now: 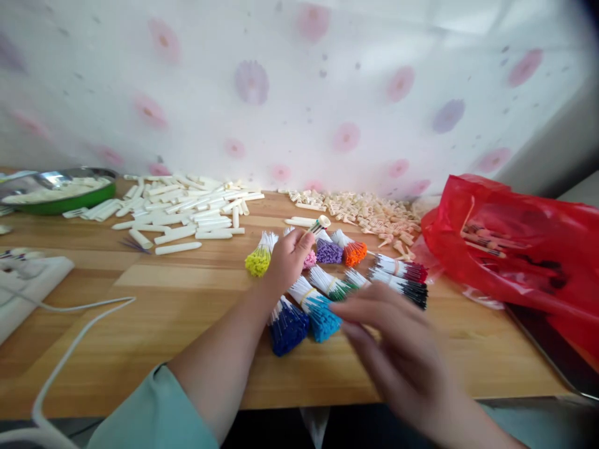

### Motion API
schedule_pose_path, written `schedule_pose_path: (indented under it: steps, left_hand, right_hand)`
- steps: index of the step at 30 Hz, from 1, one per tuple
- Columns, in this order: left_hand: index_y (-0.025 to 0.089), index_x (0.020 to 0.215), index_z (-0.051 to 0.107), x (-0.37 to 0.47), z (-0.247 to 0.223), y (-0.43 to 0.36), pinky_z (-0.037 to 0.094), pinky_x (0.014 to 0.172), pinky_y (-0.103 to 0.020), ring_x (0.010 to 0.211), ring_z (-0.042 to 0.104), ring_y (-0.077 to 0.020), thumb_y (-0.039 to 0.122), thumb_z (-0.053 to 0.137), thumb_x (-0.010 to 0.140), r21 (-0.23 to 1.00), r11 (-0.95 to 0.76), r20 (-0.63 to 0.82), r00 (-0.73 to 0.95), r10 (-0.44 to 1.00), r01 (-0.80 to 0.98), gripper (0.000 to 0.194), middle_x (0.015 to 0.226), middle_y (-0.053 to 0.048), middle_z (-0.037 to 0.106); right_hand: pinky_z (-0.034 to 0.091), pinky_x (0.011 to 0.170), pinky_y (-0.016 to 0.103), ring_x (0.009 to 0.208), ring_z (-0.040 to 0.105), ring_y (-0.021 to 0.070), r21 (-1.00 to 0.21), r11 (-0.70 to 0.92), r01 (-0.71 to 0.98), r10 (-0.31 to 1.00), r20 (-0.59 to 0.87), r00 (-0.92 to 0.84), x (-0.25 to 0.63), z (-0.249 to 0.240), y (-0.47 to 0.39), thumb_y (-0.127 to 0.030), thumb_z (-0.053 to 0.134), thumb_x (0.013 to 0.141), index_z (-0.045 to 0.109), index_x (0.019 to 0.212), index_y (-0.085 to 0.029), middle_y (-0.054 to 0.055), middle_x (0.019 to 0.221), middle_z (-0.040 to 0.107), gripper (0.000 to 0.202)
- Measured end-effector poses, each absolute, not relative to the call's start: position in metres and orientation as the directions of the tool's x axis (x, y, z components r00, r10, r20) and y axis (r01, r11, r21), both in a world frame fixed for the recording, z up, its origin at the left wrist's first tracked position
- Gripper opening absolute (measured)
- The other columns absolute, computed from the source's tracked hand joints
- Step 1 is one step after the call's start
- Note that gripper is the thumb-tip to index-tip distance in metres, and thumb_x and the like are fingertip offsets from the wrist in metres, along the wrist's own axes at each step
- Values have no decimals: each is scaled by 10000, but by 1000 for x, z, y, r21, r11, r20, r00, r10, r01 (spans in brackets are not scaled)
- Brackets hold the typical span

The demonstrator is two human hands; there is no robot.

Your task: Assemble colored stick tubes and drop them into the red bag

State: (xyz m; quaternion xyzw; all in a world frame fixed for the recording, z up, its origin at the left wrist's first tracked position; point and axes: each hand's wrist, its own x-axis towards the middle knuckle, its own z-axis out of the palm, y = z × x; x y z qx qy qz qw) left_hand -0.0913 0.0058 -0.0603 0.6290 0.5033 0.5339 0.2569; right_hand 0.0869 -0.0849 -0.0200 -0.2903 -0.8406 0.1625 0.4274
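Observation:
My left hand (291, 254) is closed on a short white pen barrel (322, 222), its open end up and dark thin sticks showing along its side. My right hand (397, 343) is smeared by motion, thumb and forefinger close together just over the light blue bundle of pen refills (322, 318); whether they hold one cannot be made out. Around both hands lie more white-stemmed refill bundles: dark blue (289, 330), green (339, 290), black (414, 290), dark red (412, 270), orange (354, 252), purple (329, 251) and yellow (258, 262). A pink bundle (309, 259) is partly hidden behind my left hand.
White pen barrels (187, 209) are heaped at the back left beside a green-sided bowl (60, 199). Small cream parts (369, 212) are piled at the back right. A red plastic bag (515, 249) lies right, over a dark flat device (543, 349). A white cable (84, 337) runs left.

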Motion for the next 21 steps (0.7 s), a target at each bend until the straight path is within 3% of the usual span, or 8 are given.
schedule_pose_path:
  steps: [5, 8, 13, 18, 21]
  left_hand:
    - [178, 747, 588, -88, -64, 8, 377, 498, -206, 489, 489, -104, 508, 409, 878, 891, -357, 391, -72, 918, 280, 397, 552, 41, 524]
    - [180, 727, 584, -88, -66, 9, 382, 501, -208, 479, 502, -107, 513, 409, 870, 902, -353, 380, -74, 922, 248, 402, 526, 42, 531]
    - [182, 724, 588, -89, -71, 11, 386, 493, -213, 474, 521, -113, 530, 408, 860, 907, -350, 376, -76, 924, 234, 414, 523, 37, 553]
    - [188, 728, 598, -91, -76, 14, 399, 534, -220, 517, 551, -125, 527, 413, 860, 895, -353, 386, -80, 919, 271, 408, 548, 31, 577]
    - [189, 733, 605, -93, -75, 14, 410, 589, -229, 570, 565, -137, 502, 417, 869, 881, -358, 398, -72, 915, 308, 389, 569, 25, 588]
  right_hand:
    - [449, 762, 319, 838, 566, 193, -341, 645, 684, 764, 265, -588, 40, -39, -71, -232, 534, 877, 678, 875, -196, 61, 851, 644, 148]
    - [434, 767, 333, 842, 578, 209, -187, 590, 786, 807, 150, -571, 27, -48, -67, -322, 518, 881, 685, 842, -207, 59, 851, 660, 207]
    - [430, 722, 334, 833, 619, 233, -19, 550, 835, 833, 85, -547, 13, -46, -66, -286, 514, 846, 687, 793, -203, 58, 832, 687, 199]
    - [423, 644, 341, 702, 649, 235, 15, 515, 857, 854, 72, -515, 3, -44, -60, -171, 489, 798, 695, 758, -163, 101, 767, 703, 210]
    - [421, 655, 345, 727, 655, 241, 20, 518, 855, 852, 78, -518, 1, -43, -60, -166, 498, 777, 689, 767, -159, 108, 781, 706, 191]
